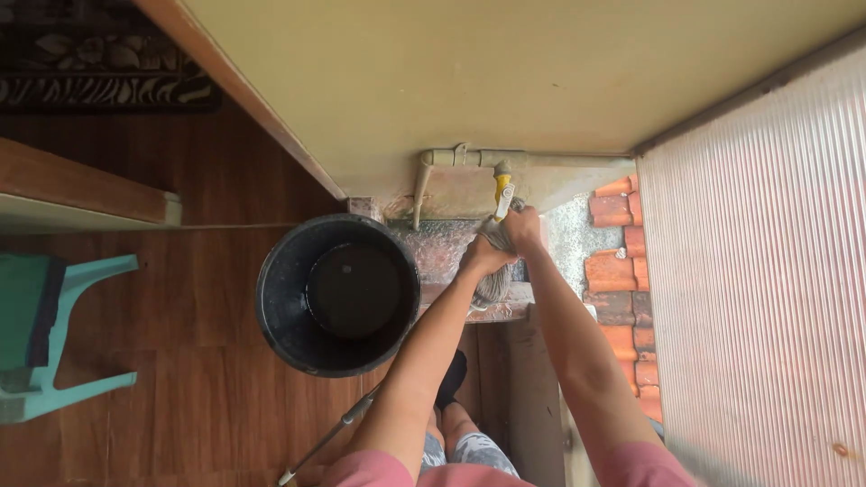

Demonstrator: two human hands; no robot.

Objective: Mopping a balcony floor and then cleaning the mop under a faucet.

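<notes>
Both of my hands grip a bundle of grey mop strands [494, 281] under a wall tap with a yellow handle [502, 192]. My left hand [483, 257] squeezes the strands lower down. My right hand [523, 227] holds their upper part just below the tap. The mop's metal handle [329, 436] slants down to the lower left between my arms. A black bucket [275, 298] with dark water in it stands on the wooden floor just left of my left hand.
A beige pipe [469, 159] runs along the cream wall to the tap. Red roof tiles [622, 271] lie to the right, beside a ribbed translucent panel [758, 289]. A teal plastic chair [45, 334] stands at the far left. My foot [451, 379] rests below the bucket.
</notes>
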